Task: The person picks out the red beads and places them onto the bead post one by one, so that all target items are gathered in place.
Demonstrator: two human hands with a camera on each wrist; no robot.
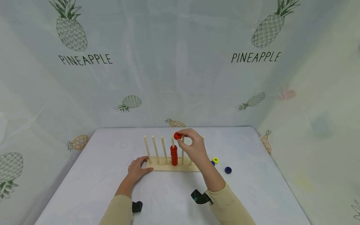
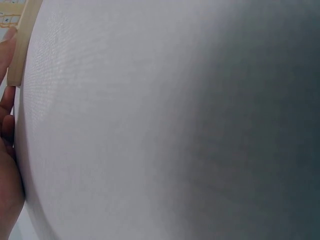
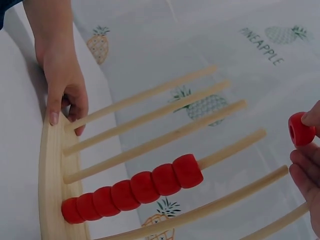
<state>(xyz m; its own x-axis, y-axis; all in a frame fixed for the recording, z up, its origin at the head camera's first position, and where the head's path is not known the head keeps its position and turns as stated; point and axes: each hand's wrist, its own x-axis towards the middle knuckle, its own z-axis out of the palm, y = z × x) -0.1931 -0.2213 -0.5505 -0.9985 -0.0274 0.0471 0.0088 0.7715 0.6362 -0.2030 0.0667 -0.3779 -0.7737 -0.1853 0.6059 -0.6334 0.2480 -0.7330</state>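
Observation:
A wooden peg rack [image 1: 163,167] with several upright pegs stands on the table. My left hand [image 1: 137,169] holds its left end, thumb at the front and fingers behind. A stack of red beads [image 3: 142,187] fills most of one peg near the middle, leaving the peg's top bare. Above the rack, my right hand [image 1: 194,149] pinches a red bead [image 3: 301,130] between thumb and fingertips. That bead is off the pegs, close beside the tip of the stacked peg in the head view. Only the rack's end and part of the left hand show in the left wrist view.
Right of the rack lie a yellow bead [image 1: 215,160], a blue bead [image 1: 212,163] partly hidden by the right forearm, and a dark blue bead [image 1: 228,170]. A pineapple-print sheet [image 1: 180,78] hangs behind the white table [image 1: 112,147].

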